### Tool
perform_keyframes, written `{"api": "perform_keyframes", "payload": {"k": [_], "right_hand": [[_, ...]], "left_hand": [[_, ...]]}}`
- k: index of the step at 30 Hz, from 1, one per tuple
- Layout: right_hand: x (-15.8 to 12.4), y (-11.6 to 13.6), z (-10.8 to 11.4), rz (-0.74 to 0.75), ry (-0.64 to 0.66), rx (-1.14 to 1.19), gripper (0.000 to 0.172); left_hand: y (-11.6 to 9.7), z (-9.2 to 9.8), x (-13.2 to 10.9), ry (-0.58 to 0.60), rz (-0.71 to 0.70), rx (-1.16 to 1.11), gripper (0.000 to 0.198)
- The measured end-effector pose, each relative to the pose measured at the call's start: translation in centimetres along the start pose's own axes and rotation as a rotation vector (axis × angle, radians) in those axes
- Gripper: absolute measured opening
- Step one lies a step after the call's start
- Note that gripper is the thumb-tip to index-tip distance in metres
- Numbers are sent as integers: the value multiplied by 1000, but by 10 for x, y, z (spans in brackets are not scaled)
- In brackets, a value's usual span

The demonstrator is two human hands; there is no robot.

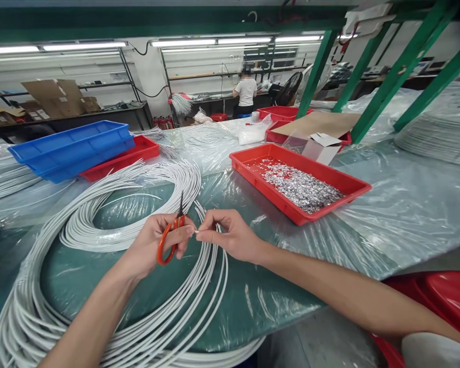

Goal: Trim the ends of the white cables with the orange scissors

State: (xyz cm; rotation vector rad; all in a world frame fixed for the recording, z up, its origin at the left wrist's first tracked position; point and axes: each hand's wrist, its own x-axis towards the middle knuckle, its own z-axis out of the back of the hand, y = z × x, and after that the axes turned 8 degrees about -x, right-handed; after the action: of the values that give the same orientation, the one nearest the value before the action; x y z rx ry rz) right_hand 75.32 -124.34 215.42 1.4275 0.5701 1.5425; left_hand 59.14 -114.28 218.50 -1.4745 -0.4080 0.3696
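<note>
Both hands are closed above the coil [138,179] on the bench [80,281]: the left hand [153,243] wraps the scissors [177,221], blades up, and meets the right hand [230,236] pinching the wire end [197,233], so gripping close to the tip, blades clear of fingers, seems wisest.

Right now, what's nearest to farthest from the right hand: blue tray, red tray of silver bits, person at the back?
1. Red tray of silver bits, right of the right hand.
2. Blue tray, far left.
3. Person, at the back.
</note>
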Motion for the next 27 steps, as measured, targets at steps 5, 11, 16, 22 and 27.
{"api": "perform_keyframes", "payload": {"k": [5,11,16,22,27], "right_hand": [[3,-5,0,-64,18,84,35],[6,-14,5,-35,-11,-204,28],[7,-13,6,-22,9,-214,26],[7,-10,8,25,-95,-233,19],[3,-5,7,113,-110,-341,16]], "left_hand": [[-4,-5,-1,-69,-31,79,30],[-1,-13,-1,-303,-144,397,24],[1,-12,0,-317,-137,340,23],[-2,-12,1,-285,-109,211,15],[-3,-15,0,-254,-76,150,15]]}}
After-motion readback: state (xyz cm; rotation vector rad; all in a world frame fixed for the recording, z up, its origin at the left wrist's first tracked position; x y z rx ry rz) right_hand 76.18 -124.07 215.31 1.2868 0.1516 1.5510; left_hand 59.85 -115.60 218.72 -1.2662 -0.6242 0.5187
